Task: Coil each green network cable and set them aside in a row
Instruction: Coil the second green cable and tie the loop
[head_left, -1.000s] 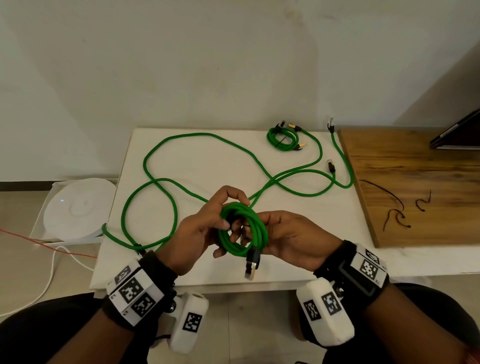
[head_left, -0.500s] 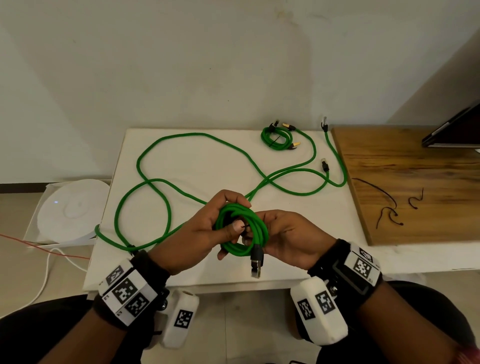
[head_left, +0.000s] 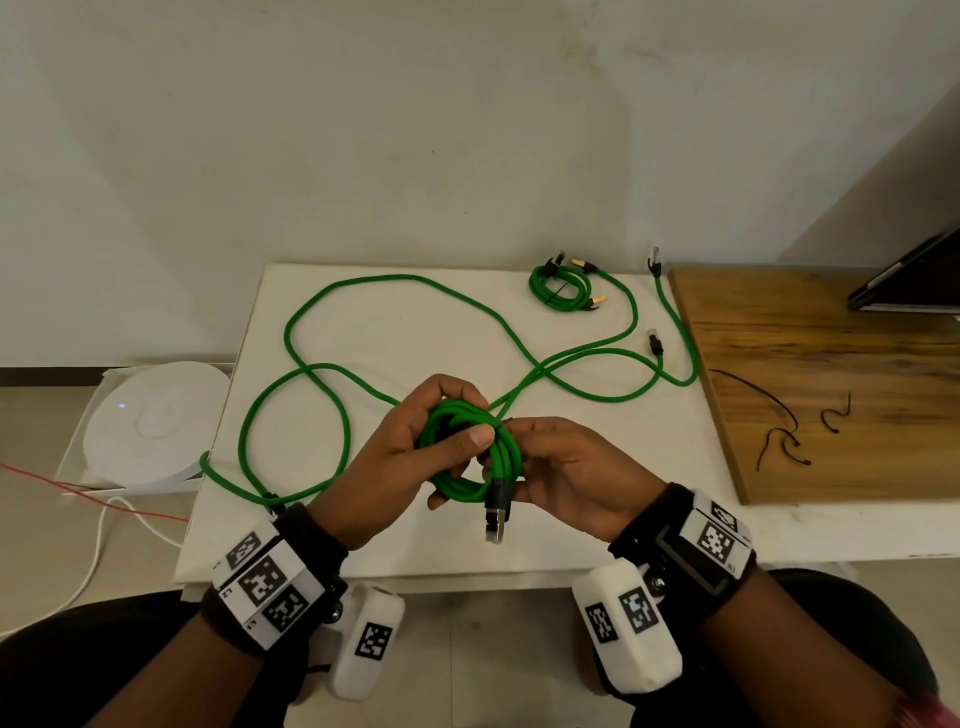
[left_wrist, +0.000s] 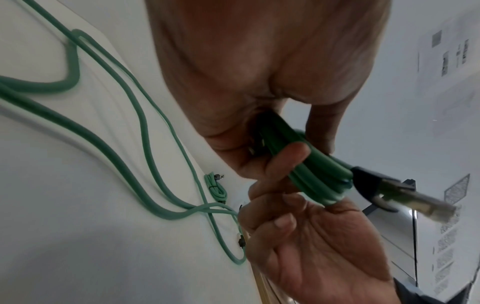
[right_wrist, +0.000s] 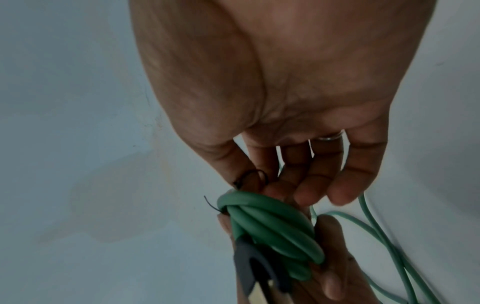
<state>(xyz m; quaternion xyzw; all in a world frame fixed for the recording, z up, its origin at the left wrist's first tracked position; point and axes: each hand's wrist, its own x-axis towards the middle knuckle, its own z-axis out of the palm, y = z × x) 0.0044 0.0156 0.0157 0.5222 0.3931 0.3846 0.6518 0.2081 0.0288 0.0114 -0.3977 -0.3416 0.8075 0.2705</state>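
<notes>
A small green cable coil (head_left: 457, 484) is held above the white table's (head_left: 395, 551) front edge. My left hand (head_left: 395, 457) grips it, thumb laid across the loops. My right hand (head_left: 571, 467) is at the coil's right side. In the right wrist view its thumb and forefinger pinch a thin black twist tie (right_wrist: 252, 178) at the coil (right_wrist: 272, 222). The coil's black connector (head_left: 496, 519) hangs down. A long loose green cable (head_left: 384, 277) sprawls over the table. A tied green coil (head_left: 561, 288) lies at the back.
To the right lies a wooden board (head_left: 831, 338) with loose black twist ties (head_left: 774, 431). A dark laptop (head_left: 909, 280) sits at its far corner. A white round device (head_left: 150, 426) stands on the floor to the left, with white and red wires beside it.
Both hands keep hold of the coil in the same spot. My left thumb has slid further across the loops toward the right hand's fingertips.
</notes>
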